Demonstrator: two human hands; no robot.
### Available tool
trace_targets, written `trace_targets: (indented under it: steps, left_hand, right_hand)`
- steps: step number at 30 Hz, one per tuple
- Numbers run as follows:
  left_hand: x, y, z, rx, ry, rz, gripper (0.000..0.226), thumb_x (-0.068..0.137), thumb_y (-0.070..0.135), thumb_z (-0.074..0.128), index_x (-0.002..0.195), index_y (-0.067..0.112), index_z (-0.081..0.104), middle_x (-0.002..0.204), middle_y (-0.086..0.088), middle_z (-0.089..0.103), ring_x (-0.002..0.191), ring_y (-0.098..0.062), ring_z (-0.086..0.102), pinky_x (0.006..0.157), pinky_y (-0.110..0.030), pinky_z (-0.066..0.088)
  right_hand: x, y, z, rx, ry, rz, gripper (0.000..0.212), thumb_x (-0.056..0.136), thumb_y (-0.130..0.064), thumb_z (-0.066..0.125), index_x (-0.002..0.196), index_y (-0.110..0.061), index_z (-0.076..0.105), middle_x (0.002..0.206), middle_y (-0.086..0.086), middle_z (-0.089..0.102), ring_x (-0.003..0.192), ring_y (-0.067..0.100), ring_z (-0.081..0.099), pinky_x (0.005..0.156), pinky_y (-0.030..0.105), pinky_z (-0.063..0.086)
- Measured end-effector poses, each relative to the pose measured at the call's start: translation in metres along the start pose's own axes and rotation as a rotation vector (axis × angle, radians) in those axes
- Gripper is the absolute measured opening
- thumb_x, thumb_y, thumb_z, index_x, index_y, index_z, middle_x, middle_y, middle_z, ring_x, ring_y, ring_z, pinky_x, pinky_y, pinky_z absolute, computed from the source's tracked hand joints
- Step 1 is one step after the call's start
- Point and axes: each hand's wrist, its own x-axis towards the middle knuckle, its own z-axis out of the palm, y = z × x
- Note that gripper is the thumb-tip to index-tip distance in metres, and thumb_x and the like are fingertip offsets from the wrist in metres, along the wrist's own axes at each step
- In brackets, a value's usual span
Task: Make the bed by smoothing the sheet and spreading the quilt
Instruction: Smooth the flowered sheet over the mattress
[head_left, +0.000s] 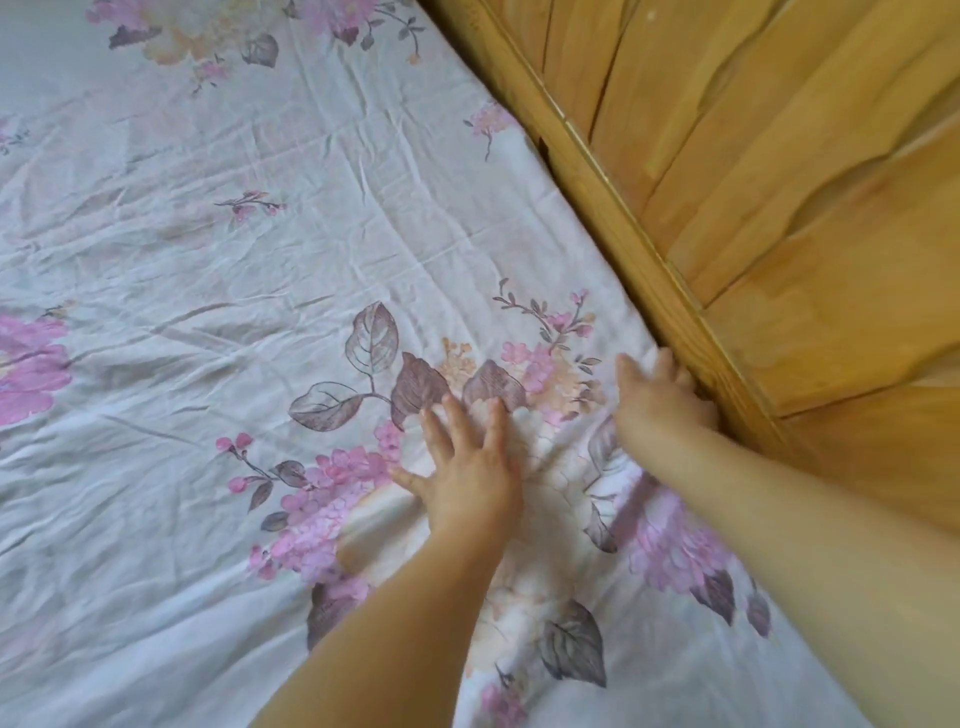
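Note:
A white sheet (260, 270) printed with pink flowers and grey-brown leaves covers the bed and shows many creases. My left hand (467, 467) lies flat on the sheet with its fingers spread, pressing on the flower print. My right hand (660, 400) is at the sheet's right edge, against the wooden frame, and its fingertips are hidden in the gap between sheet and wood. No quilt is in view.
A wooden bed rail (613, 218) runs diagonally from the top middle to the lower right. Behind it stands a wooden panelled board (779, 182). The sheet stretches far to the left and toward me.

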Motion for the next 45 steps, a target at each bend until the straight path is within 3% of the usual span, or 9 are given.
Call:
trace_targets:
  steps: [3, 5, 10, 15, 20, 26, 34, 40, 45]
  left_hand:
    - [-0.025, 0.021, 0.016, 0.002, -0.083, 0.048, 0.059, 0.097, 0.041, 0.035, 0.145, 0.049, 0.002, 0.156, 0.001, -0.024, 0.142, -0.031, -0.026, 0.099, -0.077, 0.002]
    - [-0.041, 0.026, 0.022, 0.065, -0.183, 0.117, 0.067, 0.094, 0.039, 0.045, 0.145, 0.05, 0.003, 0.156, 0.003, -0.026, 0.142, -0.03, -0.027, 0.102, -0.076, 0.005]
    - [-0.055, 0.01, 0.016, 0.107, -0.246, 0.207, 0.067, 0.091, 0.024, 0.057, 0.145, 0.045, 0.023, 0.158, 0.005, -0.013, 0.146, -0.025, -0.014, 0.105, -0.07, 0.023]
    - [-0.085, -0.009, 0.042, 0.096, -0.357, 0.118, 0.078, 0.091, 0.021, 0.055, 0.145, 0.051, 0.008, 0.153, 0.004, -0.033, 0.141, -0.031, -0.028, 0.11, -0.062, 0.024]
    - [-0.135, -0.027, 0.069, 0.109, -0.395, 0.12, 0.071, 0.092, 0.01, 0.045, 0.143, 0.051, 0.018, 0.155, 0.006, -0.028, 0.143, -0.031, -0.024, 0.106, -0.057, 0.033]
    - [-0.144, -0.047, 0.069, 0.111, -0.439, 0.142, 0.064, 0.092, 0.005, 0.046, 0.139, 0.046, 0.03, 0.156, 0.005, -0.023, 0.145, -0.03, -0.018, 0.105, -0.061, 0.031]
    - [-0.196, -0.075, 0.084, 0.197, -0.541, 0.145, 0.075, 0.089, -0.002, 0.046, 0.142, 0.049, 0.027, 0.155, 0.007, -0.027, 0.145, -0.028, -0.02, 0.108, -0.056, 0.031]
    - [-0.23, -0.084, 0.098, 0.252, -0.553, 0.208, 0.076, 0.091, 0.0, 0.046, 0.142, 0.051, 0.023, 0.156, 0.007, -0.022, 0.145, -0.027, -0.018, 0.109, -0.055, 0.03]
    - [-0.263, -0.077, 0.122, 0.281, -0.557, 0.191, 0.089, 0.088, -0.004, 0.05, 0.14, 0.058, 0.014, 0.152, 0.008, -0.033, 0.142, -0.025, -0.028, 0.102, -0.074, 0.019]
  right_hand:
    - [-0.039, 0.001, 0.036, -0.077, 0.067, -0.36, 0.058, 0.099, -0.033, 0.036, 0.148, -0.045, 0.008, 0.159, -0.005, -0.011, 0.145, 0.03, 0.004, 0.107, 0.052, 0.034]
    - [-0.055, 0.013, 0.044, -0.147, -0.019, -0.359, 0.067, 0.096, -0.035, 0.044, 0.147, -0.048, 0.004, 0.158, -0.004, -0.011, 0.144, 0.033, 0.006, 0.104, 0.049, 0.037]
    - [-0.06, 0.009, 0.004, -0.275, -0.067, -0.295, 0.06, 0.088, -0.01, 0.053, 0.144, -0.023, 0.033, 0.138, 0.011, 0.039, 0.126, 0.032, 0.043, 0.086, 0.037, 0.045]
    - [-0.085, 0.037, 0.049, -0.24, -0.214, -0.401, 0.071, 0.096, -0.03, 0.045, 0.144, -0.055, -0.001, 0.159, -0.006, -0.015, 0.146, 0.034, -0.01, 0.104, 0.053, 0.038]
    - [-0.098, 0.014, 0.032, -0.386, -0.175, -0.305, 0.063, 0.093, -0.008, 0.04, 0.149, -0.032, 0.023, 0.144, 0.012, 0.038, 0.125, 0.033, 0.045, 0.09, 0.04, 0.046]
    - [-0.122, -0.003, 0.076, -0.364, -0.241, -0.454, 0.091, 0.09, -0.014, 0.053, 0.144, -0.053, -0.01, 0.155, 0.007, -0.028, 0.142, 0.046, -0.009, 0.103, 0.051, 0.041]
    - [-0.212, 0.075, 0.116, -0.268, -0.257, -0.307, 0.092, 0.086, 0.007, 0.037, 0.147, -0.05, -0.001, 0.157, 0.005, -0.023, 0.145, 0.037, -0.012, 0.106, 0.039, 0.036]
    - [-0.251, 0.07, 0.135, -0.211, -0.25, -0.271, 0.06, 0.089, -0.003, 0.039, 0.142, -0.031, 0.033, 0.153, 0.014, 0.02, 0.126, 0.033, 0.043, 0.093, 0.037, 0.047]
    - [-0.303, 0.094, 0.167, -0.201, -0.344, -0.321, 0.075, 0.09, -0.005, 0.042, 0.147, -0.047, 0.015, 0.159, 0.004, -0.009, 0.144, 0.032, 0.014, 0.1, 0.038, 0.043]
